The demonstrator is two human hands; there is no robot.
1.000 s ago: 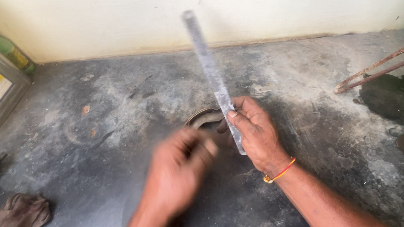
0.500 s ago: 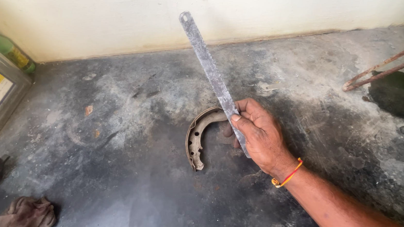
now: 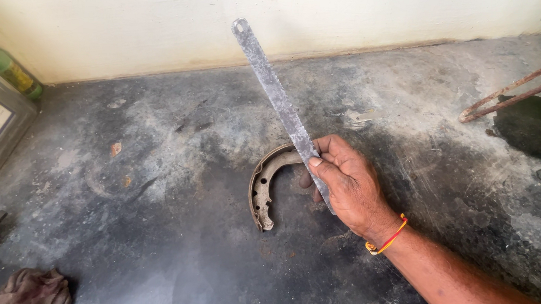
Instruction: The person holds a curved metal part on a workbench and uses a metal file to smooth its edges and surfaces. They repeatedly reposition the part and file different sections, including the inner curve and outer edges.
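1. Just beside the brake shoe on the floor, the right hand is clenched around the lower end of a flat metal blade.
2. The blade's long axis slants up and away from the shoe towards the wall.
3. The left hand is out of view; the blade's lowest tip hides behind the fingers.

The right hand is closing in a fist, its thumb pressing forward along the top and its fingers curling under; the back of the hand is facing up and to the right; the wrist, wearing a red and yellow thread band, is bending slightly; the bare forearm is reaching in from the lower right corner, angling up and to the left; the left hand is staying out of view.
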